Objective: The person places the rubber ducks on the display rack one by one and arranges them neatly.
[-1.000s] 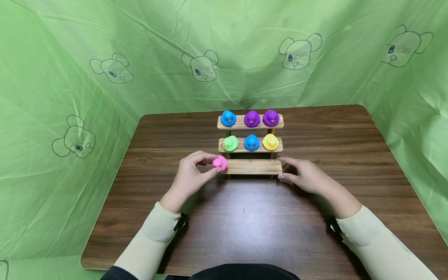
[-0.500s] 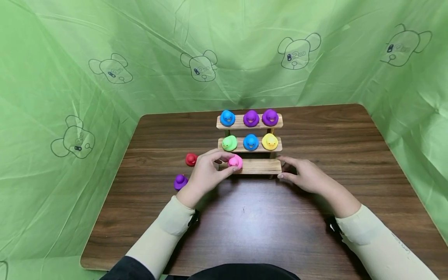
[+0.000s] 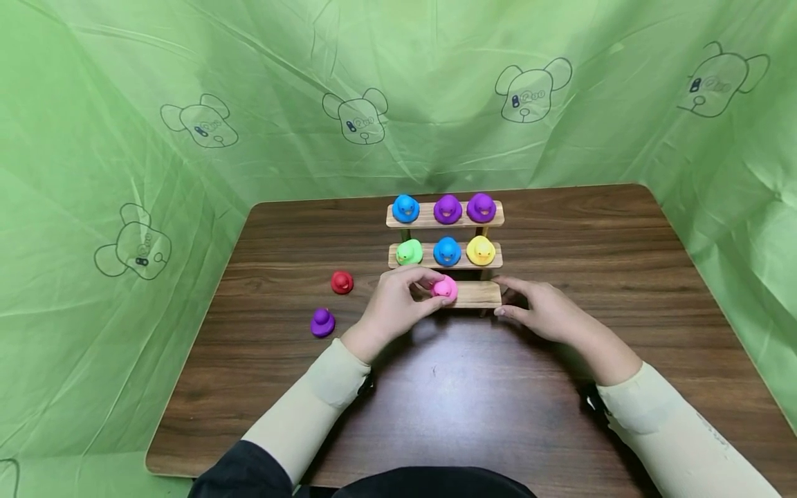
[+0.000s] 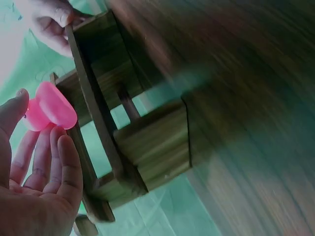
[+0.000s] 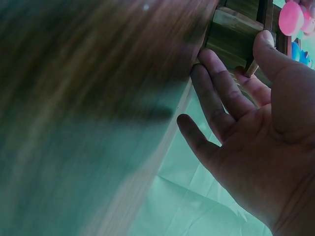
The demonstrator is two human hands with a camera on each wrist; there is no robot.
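Observation:
Between the thumb and fingers of my left hand (image 3: 398, 301) is a pink rubber duck (image 3: 445, 290), held over the lowest tier of a three-tier wooden display shelf (image 3: 478, 294). In the left wrist view the pink duck (image 4: 51, 108) appears above the plank's edge; whether it touches the plank cannot be told. My right hand (image 3: 543, 311) grips the right end of that lowest plank, thumb at the front corner and forefinger at the back; the right wrist view shows the thumb on the plank (image 5: 238, 19) and the other fingers spread below.
On the middle tier sit green (image 3: 409, 252), blue (image 3: 447, 251) and yellow (image 3: 481, 250) ducks. The top tier bears a blue duck (image 3: 405, 209) and two purple ducks (image 3: 447, 209). Left of the shelf, a red duck (image 3: 342, 282) and a purple duck (image 3: 322, 322) stand on the wooden table (image 3: 448, 415).
My left hand has carried the pink duck rightward from the lowest tier's left end to about its middle, uncovering the red and purple ducks on the table. The right hand stays put.

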